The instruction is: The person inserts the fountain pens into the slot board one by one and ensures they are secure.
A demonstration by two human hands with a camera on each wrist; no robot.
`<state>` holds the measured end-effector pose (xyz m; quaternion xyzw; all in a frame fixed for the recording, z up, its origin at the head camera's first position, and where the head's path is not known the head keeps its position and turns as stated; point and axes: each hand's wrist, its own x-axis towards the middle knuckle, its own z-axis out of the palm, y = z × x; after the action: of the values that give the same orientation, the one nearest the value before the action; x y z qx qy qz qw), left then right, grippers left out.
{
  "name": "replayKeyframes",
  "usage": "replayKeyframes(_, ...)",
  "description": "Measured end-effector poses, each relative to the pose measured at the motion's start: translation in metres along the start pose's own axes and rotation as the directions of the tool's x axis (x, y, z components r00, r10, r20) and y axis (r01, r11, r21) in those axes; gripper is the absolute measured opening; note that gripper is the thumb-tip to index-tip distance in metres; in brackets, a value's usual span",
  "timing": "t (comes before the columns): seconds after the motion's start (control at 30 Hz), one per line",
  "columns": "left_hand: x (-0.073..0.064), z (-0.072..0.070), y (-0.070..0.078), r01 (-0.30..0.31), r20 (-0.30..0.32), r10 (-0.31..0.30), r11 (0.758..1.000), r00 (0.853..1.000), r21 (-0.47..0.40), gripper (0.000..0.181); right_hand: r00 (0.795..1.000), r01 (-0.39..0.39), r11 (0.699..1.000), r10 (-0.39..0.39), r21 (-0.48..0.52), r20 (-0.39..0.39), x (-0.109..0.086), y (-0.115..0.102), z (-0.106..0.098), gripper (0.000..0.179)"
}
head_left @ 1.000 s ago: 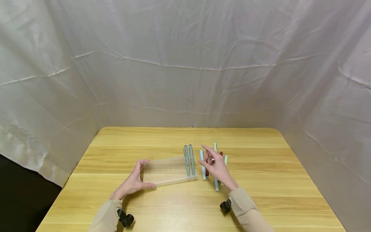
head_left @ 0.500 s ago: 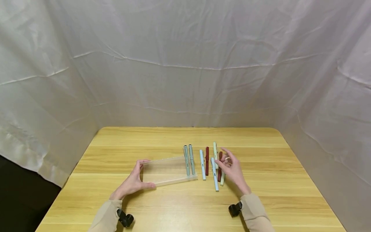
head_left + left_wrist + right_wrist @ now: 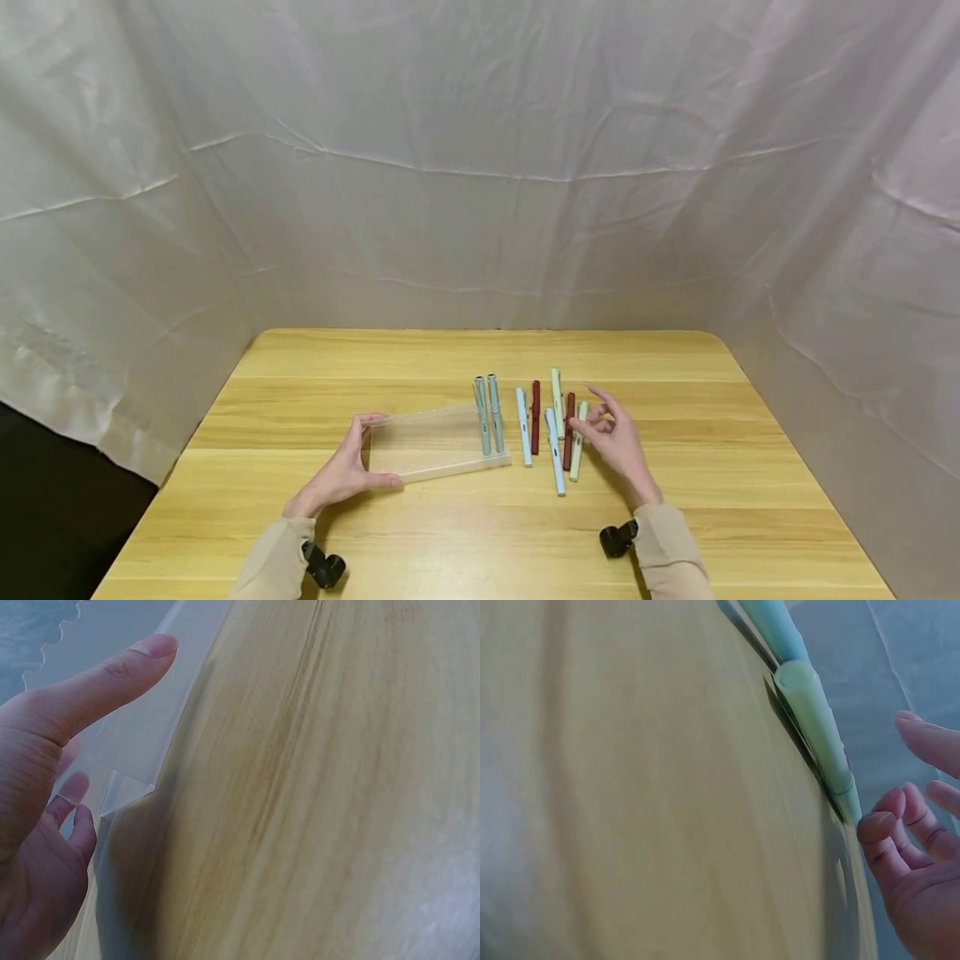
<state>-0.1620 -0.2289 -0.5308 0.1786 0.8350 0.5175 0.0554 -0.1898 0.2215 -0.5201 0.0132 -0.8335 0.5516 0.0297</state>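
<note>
My left hand (image 3: 341, 471) holds the left end of a clear plastic pen rack (image 3: 442, 470), thumb along the near edge and fingers at the far edge. The rack's notched edge (image 3: 45, 649) shows in the left wrist view. Two grey-green pens (image 3: 496, 414) lie side by side across its right end. My right hand (image 3: 618, 442) is at the rightmost pale green pen (image 3: 577, 454), index finger extended and other fingers bent. In the right wrist view the fingertips are close beside that pale green pen (image 3: 810, 712); contact is unclear.
Between rack and right hand lie a light blue pen (image 3: 523, 429), a dark red pen (image 3: 536, 417), another light blue pen (image 3: 556, 454), a pale green pen (image 3: 557, 392) and a second dark red pen (image 3: 570, 433). Pale curtains (image 3: 487, 208) stand behind the wooden table (image 3: 465, 542).
My right hand has moved rightward over the loose pens, from beside the left light blue pen to the rightmost pale green one. The left hand and rack have stayed nearly still.
</note>
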Motion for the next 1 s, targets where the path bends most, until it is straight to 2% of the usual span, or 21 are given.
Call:
replayKeyframes(0.37,-0.002,0.001,0.0,-0.002,-0.003,0.002,1.0,1.0,-0.004,0.102,0.998,-0.001,0.988,0.012,-0.155,0.064,0.006,0.012,-0.007,0.078)
replayKeyframes(0.67,-0.002,0.001,0.0,0.002,-0.013,-0.002,1.0,1.0,0.0,0.104,0.983,-0.014,0.984,0.046,-0.178,0.177,0.013,0.008,-0.012,0.08)
replayKeyframes(1.0,0.0,0.003,0.001,-0.027,-0.018,0.027,1.0,0.999,0.009,0.099,0.97,-0.053,0.969,0.107,-0.24,0.219,0.018,0.004,-0.011,0.084)
